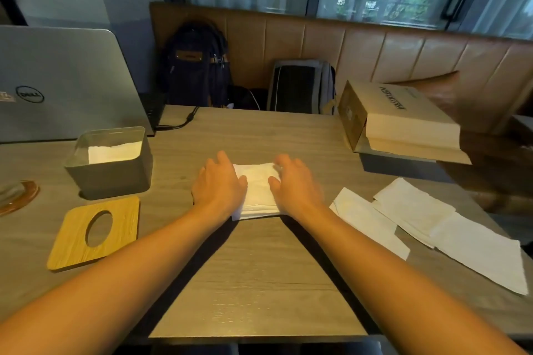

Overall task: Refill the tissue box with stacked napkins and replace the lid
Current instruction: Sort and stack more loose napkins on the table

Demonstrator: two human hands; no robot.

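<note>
While the napkin stack (pixel 258 190) is lying mid-table, its longer axis seemingly running away from the person, the left hand (pixel 219 186) and right hand (pixel 294 184) are pressing its sides with nearly straight fingers, gripping nothing, likely squaring it for the tissue box (pixel 109 176), which is standing open at left, its lid (pixel 72 239) lying flat just before it.

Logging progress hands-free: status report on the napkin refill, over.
Hands: left hand and right hand press either side of napkin stack. Open tissue box partly filled; wooden lid flat beside it. Nothing between stack and box.
</note>
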